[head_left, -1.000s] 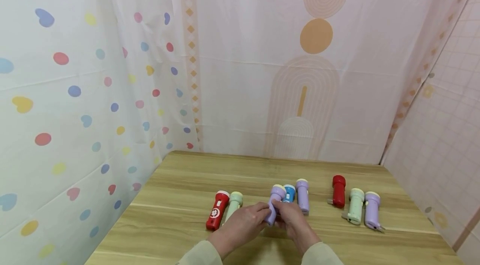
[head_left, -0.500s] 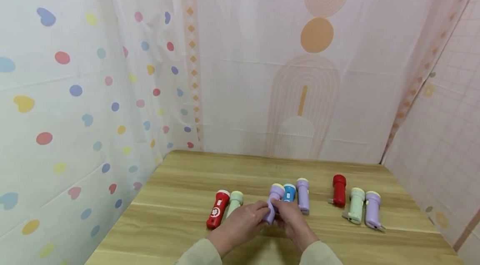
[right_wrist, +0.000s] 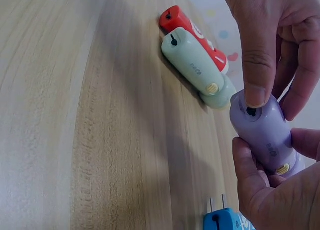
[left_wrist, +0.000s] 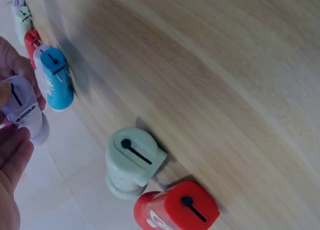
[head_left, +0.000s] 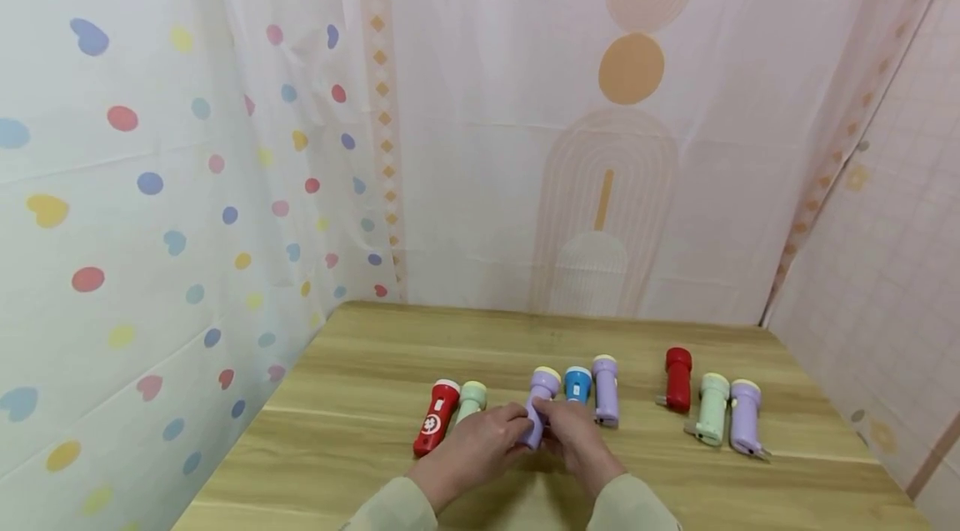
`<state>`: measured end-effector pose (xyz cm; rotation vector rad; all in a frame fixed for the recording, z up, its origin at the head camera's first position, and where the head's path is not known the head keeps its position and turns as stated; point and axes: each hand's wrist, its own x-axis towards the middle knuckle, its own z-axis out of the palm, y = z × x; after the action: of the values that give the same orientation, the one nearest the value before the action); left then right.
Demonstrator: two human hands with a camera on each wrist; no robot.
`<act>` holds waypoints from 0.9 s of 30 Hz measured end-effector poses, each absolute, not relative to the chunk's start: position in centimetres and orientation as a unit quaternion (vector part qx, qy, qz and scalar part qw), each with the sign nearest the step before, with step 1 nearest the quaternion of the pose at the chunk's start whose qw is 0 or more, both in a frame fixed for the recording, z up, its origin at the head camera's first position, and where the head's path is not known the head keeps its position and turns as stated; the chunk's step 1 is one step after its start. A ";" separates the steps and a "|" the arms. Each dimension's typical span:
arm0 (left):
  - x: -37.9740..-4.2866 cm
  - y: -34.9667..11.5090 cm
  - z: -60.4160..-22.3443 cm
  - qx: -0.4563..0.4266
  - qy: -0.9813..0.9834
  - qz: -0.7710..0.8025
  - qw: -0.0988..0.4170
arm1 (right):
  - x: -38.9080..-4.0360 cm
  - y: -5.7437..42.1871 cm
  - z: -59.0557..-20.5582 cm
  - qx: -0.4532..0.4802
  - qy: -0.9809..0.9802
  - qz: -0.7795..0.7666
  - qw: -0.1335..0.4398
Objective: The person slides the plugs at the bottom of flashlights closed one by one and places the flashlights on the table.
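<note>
- Broadly, patterned cloths (head_left: 480,97) hang behind and along both sides, dotted at the left, arched shapes at the back.
- The wood-grained worktop (head_left: 360,356) spreads beneath the hands, carrying the other flashlights.
- The right hand (head_left: 579,435) grips the purple flashlight (head_left: 543,388), fingers curled round its body on either side.
- The left hand (head_left: 480,439) pinches the same flashlight's near end: the thumb lies over the end face, the other fingers bent beside and below it.
- That flashlight sits between the two hands, tilted, its yellow-rimmed head beyond the fingers and pointing away from the person.
- Near the left hand, a red flashlight (head_left: 437,418) and a pale green flashlight (head_left: 471,399) lie side by side.
- Just past the right hand lie a blue flashlight (head_left: 577,383), partly hidden by it, and a second purple flashlight (head_left: 606,389).
- Farther right, well apart: a dark red flashlight (head_left: 678,381), a mint flashlight (head_left: 712,410) and a lilac flashlight (head_left: 745,418).
- Metal prongs (right_wrist: 224,201) stick out of the blue one.
- Smallest, a yellow switch (right_wrist: 283,168) and a dark slot (right_wrist: 251,111), the latter partly under the left thumb, mark the held flashlight.
</note>
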<state>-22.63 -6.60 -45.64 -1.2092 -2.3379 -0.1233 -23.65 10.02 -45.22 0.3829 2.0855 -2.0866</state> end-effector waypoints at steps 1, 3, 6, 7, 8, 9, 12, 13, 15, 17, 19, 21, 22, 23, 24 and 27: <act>-22.6 -6.7 -45.6 -0.444 -0.859 -0.043 0.251 | -23.7 10.0 -45.2 0.127 0.700 -0.698 0.083; -22.7 -6.7 -45.6 -0.443 -0.861 -0.038 0.248 | -23.8 9.9 -45.2 0.123 0.700 -0.699 0.081; -22.7 -6.9 -45.6 -0.445 -0.863 -0.038 0.236 | -23.8 9.9 -45.3 0.115 0.700 -0.700 0.080; -22.8 -6.9 -45.6 -0.445 -0.864 -0.037 0.233 | -23.8 9.9 -45.3 0.113 0.700 -0.701 0.079; -22.8 -7.0 -45.6 -0.444 -0.865 -0.039 0.230 | -23.9 9.9 -45.3 0.111 0.700 -0.701 0.079; -22.8 -7.0 -45.6 -0.444 -0.866 -0.041 0.227 | -23.9 9.9 -45.4 0.109 0.701 -0.701 0.079; -23.0 -7.3 -45.5 -0.438 -0.870 -0.038 0.224 | -23.9 10.0 -45.4 0.105 0.704 -0.698 0.080; -23.0 -7.4 -45.5 -0.437 -0.870 -0.033 0.225 | -23.9 10.0 -45.4 0.104 0.705 -0.697 0.082; -23.1 -7.6 -45.5 -0.432 -0.873 -0.024 0.226 | -23.9 10.0 -45.5 0.098 0.707 -0.695 0.084; -23.2 -7.8 -45.4 -0.427 -0.874 -0.015 0.231 | -23.9 9.9 -45.5 0.095 0.710 -0.693 0.085; -23.3 -7.9 -45.3 -0.421 -0.877 -0.011 0.231 | -24.0 9.9 -45.6 0.097 0.716 -0.687 0.086; -23.4 -8.1 -45.3 -0.414 -0.880 -0.010 0.234 | -24.1 9.8 -45.7 0.100 0.723 -0.678 0.083; -23.4 -8.1 -45.3 -0.412 -0.880 -0.012 0.235 | -24.1 9.8 -45.7 0.103 0.727 -0.674 0.081; -23.4 -8.2 -45.3 -0.409 -0.882 -0.014 0.235 | -24.1 9.8 -45.8 0.104 0.731 -0.670 0.080; -23.5 -8.3 -45.3 -0.405 -0.884 -0.017 0.234 | -24.1 9.7 -45.8 0.102 0.732 -0.669 0.079; -23.7 -8.8 -45.2 -0.384 -0.893 -0.018 0.234 | -24.0 9.6 -45.9 0.090 0.738 -0.665 0.078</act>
<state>-23.72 -8.77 -45.23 -1.0555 -2.4517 -0.0501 -24.01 9.57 -45.95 0.2683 2.2091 -1.9898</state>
